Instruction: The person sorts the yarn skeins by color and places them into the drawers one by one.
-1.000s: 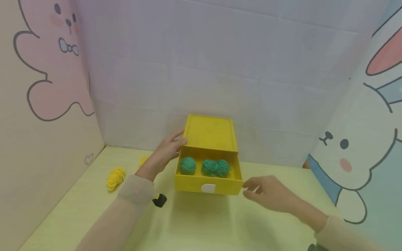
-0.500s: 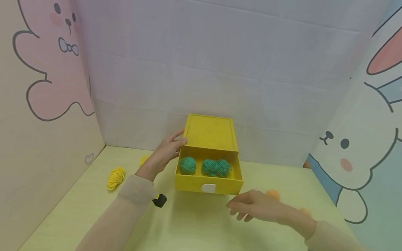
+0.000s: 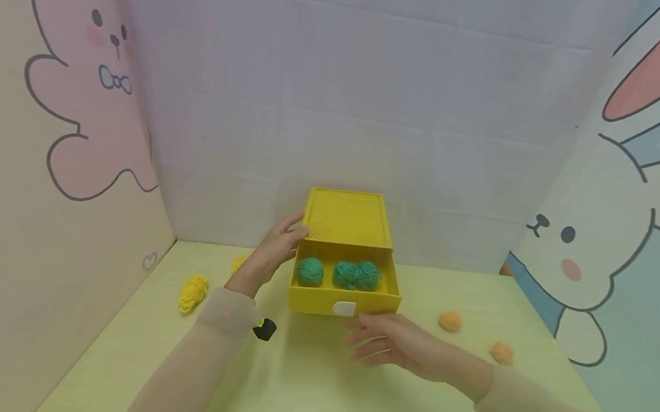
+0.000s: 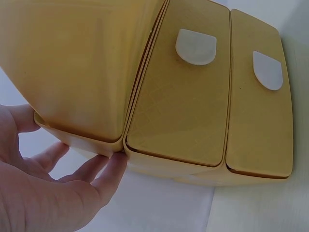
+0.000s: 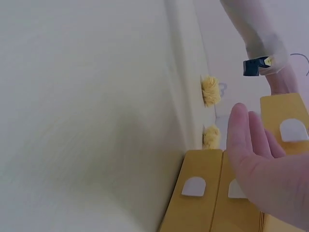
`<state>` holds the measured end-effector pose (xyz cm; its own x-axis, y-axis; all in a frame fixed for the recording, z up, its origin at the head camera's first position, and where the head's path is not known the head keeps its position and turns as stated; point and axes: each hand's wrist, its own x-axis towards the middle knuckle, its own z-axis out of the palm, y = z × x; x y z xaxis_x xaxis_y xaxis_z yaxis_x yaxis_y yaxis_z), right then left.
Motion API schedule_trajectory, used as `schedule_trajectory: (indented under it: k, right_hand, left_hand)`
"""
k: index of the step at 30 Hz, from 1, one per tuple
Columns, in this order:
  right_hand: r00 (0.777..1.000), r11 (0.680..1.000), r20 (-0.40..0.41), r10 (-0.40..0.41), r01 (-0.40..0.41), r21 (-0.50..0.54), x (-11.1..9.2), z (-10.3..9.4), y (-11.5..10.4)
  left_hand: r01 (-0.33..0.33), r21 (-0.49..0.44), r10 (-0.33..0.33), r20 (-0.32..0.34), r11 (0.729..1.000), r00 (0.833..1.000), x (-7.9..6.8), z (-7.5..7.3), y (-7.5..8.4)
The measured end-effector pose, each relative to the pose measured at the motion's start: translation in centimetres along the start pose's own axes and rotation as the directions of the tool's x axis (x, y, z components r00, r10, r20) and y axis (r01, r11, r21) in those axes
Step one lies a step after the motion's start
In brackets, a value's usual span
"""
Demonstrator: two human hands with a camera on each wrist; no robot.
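Note:
A yellow drawer cabinet (image 3: 348, 217) stands against the back wall, its top drawer (image 3: 314, 301) pulled out. Inside lie a round green yarn ball (image 3: 311, 272) and, to its right, green yarn (image 3: 367, 276) in two joined bunches. My left hand (image 3: 272, 253) holds the cabinet's upper left side, thumb by the front edge and fingers along the side wall, as the left wrist view shows. My right hand (image 3: 395, 344) is just below the drawer's front right, near its white tab (image 3: 344, 308). Its fingers are extended, holding nothing. Two lower drawers (image 4: 178, 106) are closed.
Left of the cabinet lies a yellow yarn bundle (image 3: 193, 293); another yellow bundle (image 3: 238, 263) is partly hidden behind my left wrist. Two small orange balls (image 3: 450, 321) lie to the right on the pale table. Printed side walls bound it left and right.
My right hand has moved left and down from the drawer's right corner to under its front, its fingers spreading. The orange balls have come into view. Left hand and drawer stay put.

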<state>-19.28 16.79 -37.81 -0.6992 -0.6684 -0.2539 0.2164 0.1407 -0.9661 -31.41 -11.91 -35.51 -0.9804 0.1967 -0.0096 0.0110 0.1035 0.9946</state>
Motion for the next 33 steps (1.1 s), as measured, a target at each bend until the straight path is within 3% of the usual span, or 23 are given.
schedule_trajectory:
  k: [5, 12, 22, 33]
  right_hand:
    - [0.999, 0.989, -0.036, 0.033, -0.027, 0.145, 0.9, 1.1, 0.1]
    - [0.998, 0.972, -0.055, 0.017, -0.004, 0.236, 1.7, 2.0, 0.1]
    - [0.992, 0.950, -0.124, 0.020, 0.020, 0.310, 3.0, 2.5, 0.0]
    - [0.984, 0.948, -0.177, -0.014, 0.070, 0.312, 5.3, 1.4, -0.6]
  left_hand:
    - [-0.009, -0.004, 0.009, -0.001, 1.000, 1.000, 0.0, 0.1, 0.0]
    - [-0.011, -0.008, 0.011, 0.000, 1.000, 1.000, 0.1, 0.1, 0.0]
    - [0.001, 0.000, -0.001, 0.006, 1.000, 1.000, 0.1, -0.2, -0.3]
    - [0.003, 0.009, -0.003, 0.010, 1.000, 1.000, 0.0, -0.3, -0.1]
